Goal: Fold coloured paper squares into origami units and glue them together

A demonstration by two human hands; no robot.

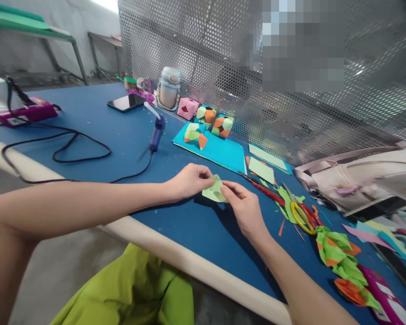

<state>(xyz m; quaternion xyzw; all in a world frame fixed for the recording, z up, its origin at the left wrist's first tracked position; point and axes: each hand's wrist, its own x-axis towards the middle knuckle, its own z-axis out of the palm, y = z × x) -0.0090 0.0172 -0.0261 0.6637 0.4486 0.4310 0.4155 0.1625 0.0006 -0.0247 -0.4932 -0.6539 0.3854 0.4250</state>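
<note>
A small light-green piece of paper (214, 189), with a crease or fold in it, is held a little above the blue table (176, 230). My left hand (190, 181) pinches its upper left side between thumb and fingers. On the right, my right hand (242, 201) grips the paper's right edge with thumb and forefinger. Beyond the hands, a partly joined green, orange and blue paper shape (195, 136) rests on a stack of blue sheets (219, 153). Two folded paper balls (222, 126) and a pink paper cube (187, 108) stand behind it.
A blue glue gun (157, 132) stands left, its black cord (135, 175) crossing the table. Scissors with yellow handles (302, 219), red-handled scissors (269, 192) and paper scraps lie right. A bottle (169, 88), a tablet (126, 102) and a bag (368, 180) are farther out.
</note>
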